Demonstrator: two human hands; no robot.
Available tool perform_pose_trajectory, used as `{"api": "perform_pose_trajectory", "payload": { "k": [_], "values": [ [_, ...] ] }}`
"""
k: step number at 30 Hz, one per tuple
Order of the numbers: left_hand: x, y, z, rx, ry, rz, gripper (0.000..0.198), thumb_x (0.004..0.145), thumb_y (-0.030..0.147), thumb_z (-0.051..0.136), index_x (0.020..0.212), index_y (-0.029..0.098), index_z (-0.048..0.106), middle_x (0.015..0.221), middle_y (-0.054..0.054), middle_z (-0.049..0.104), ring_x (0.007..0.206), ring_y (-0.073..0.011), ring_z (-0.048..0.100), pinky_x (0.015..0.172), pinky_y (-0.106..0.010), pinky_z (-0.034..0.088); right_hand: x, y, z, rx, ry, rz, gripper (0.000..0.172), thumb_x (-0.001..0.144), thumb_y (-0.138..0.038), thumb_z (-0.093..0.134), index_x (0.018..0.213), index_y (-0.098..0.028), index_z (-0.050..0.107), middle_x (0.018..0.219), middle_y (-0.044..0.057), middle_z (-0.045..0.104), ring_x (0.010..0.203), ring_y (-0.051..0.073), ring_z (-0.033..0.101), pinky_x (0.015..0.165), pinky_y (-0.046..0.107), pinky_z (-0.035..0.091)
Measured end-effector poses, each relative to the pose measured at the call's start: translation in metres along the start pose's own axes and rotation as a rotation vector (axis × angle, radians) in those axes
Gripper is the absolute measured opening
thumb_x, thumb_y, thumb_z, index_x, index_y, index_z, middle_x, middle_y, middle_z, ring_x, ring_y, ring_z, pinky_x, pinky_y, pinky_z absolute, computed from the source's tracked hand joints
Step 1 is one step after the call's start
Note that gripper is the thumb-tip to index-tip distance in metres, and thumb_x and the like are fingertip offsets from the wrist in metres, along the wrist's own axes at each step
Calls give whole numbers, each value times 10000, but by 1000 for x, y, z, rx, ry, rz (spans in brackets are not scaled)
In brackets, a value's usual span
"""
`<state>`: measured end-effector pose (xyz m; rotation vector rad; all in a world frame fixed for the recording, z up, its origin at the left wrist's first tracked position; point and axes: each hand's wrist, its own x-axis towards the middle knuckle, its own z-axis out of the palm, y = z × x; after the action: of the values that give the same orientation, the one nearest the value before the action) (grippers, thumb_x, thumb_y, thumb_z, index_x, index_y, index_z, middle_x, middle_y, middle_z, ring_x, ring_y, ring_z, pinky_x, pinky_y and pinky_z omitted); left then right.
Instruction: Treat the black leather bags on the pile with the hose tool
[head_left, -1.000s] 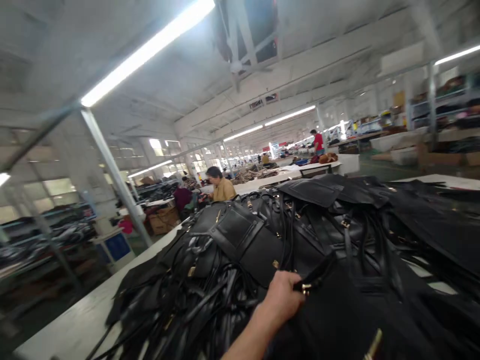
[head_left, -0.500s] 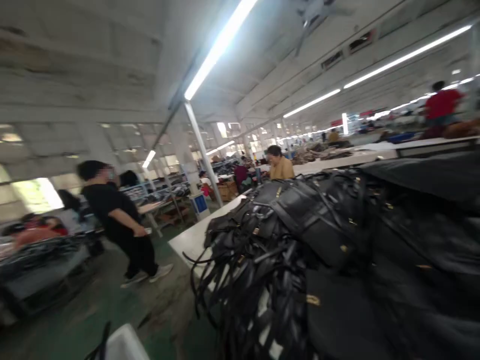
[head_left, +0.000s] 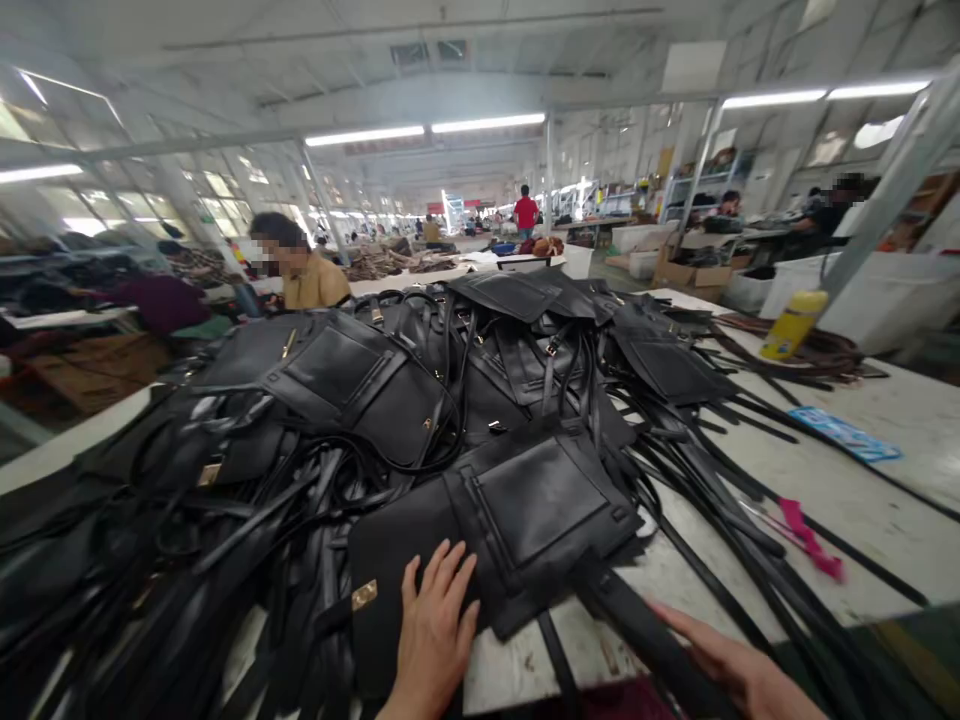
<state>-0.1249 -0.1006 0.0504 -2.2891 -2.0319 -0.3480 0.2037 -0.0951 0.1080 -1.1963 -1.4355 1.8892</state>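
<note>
Currently, front bag: a black bag [head_left: 544, 495] lies flat on the table [head_left: 922, 425], at the near side of the pile of bags [head_left: 352, 370], probably spread out so that it sits steady.
Left hand [head_left: 439, 625]: palm down on the flap [head_left: 401, 530], fingers slightly apart, gripping nothing; perhaps pressing to stop sliding.
Right hand [head_left: 739, 665]: low, turned sideways against a wide strap [head_left: 637, 625], maybe to guide it; how firmly it closes, I cannot tell.
Gold clasp [head_left: 364, 596]: at the flap's left edge.
</note>
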Motion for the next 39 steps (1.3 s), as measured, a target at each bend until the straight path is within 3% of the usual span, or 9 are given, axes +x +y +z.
{"api": "perform_pose_trajectory", "payload": {
  "k": [5, 9, 12, 14, 17, 21, 27, 33, 39],
  "values": [
    [1, 2, 2, 7, 9, 7, 433, 802, 244, 375, 1234, 278, 380, 1316, 2, 414, 1250, -206, 273, 1046, -459, 126, 29, -6, 45, -88, -204, 88, 654, 562, -181, 687, 1184, -247, 498, 846, -16, 645, 789, 203, 585, 647, 227, 447],
    [1, -1, 3, -30, 16, 11, 445, 791, 222, 392, 1233, 282, 383, 1310, 7, 423, 1246, -203, 284, 1051, -451, 154, 45, -2, 65, -150, -165, 101, 694, 513, -82, 645, 1182, -193, 501, 950, 0, 617, 842, 182, 563, 684, 191, 435],
    [0, -2, 2, -51, 18, 10, 460, 781, 166, 378, 1227, 280, 394, 1301, 0, 434, 1238, -203, 302, 1046, -452, 179, 57, -9, 77, -80, -119, 130, 768, 504, -58, 591, 1242, -187, 421, 804, -15, 612, 549, 114, 543, 452, 164, 401],
    [-1, -2, 2, -52, 11, 9, 462, 782, 146, 361, 1224, 275, 398, 1302, 0, 433, 1238, -198, 302, 1046, -452, 183, 60, -15, 76, -1, -73, 106, 781, 538, -85, 560, 1279, -212, 350, 715, -42, 587, 413, 77, 467, 387, 166, 364],
    [-3, -2, 3, -38, 8, 6, 454, 787, 150, 354, 1224, 268, 396, 1312, 7, 420, 1247, -191, 284, 1052, -450, 171, 54, -22, 64, 27, -77, 103, 793, 555, -103, 547, 1303, -205, 302, 664, -50, 558, 401, 77, 448, 387, 174, 360],
    [-4, -3, 6, -27, 26, 15, 458, 791, 147, 346, 1232, 263, 385, 1319, 10, 411, 1252, -191, 274, 1054, -452, 167, 48, -24, 54, -69, -87, 196, 753, 508, -68, 558, 1241, -158, 407, 628, -55, 517, 436, 67, 427, 369, 149, 290],
    [-6, -5, 8, -52, 33, 20, 471, 777, 144, 368, 1235, 249, 387, 1319, 2, 411, 1252, -208, 276, 1054, -456, 179, 67, -19, 74, -109, -68, 157, 748, 531, -70, 558, 1249, -190, 388, 657, -55, 531, 438, 66, 444, 386, 150, 313],
    [-8, -7, 12, -37, 17, 28, 476, 790, 145, 342, 1257, 235, 352, 1338, 15, 382, 1266, -189, 246, 1065, -448, 179, 65, -19, 74, -98, -120, 146, 725, 545, -29, 536, 1245, -150, 392, 607, -61, 532, 420, 45, 402, 365, 132, 277],
    [-10, -10, 15, 6, 85, 47, 461, 791, 159, 370, 1248, 210, 362, 1309, -8, 423, 1244, -190, 289, 1044, -462, 242, 99, -31, 88, -56, 7, -3, 715, 599, -148, 588, 1269, -157, 339, 728, -12, 604, 390, 69, 470, 343, 163, 377]
  ]
}}
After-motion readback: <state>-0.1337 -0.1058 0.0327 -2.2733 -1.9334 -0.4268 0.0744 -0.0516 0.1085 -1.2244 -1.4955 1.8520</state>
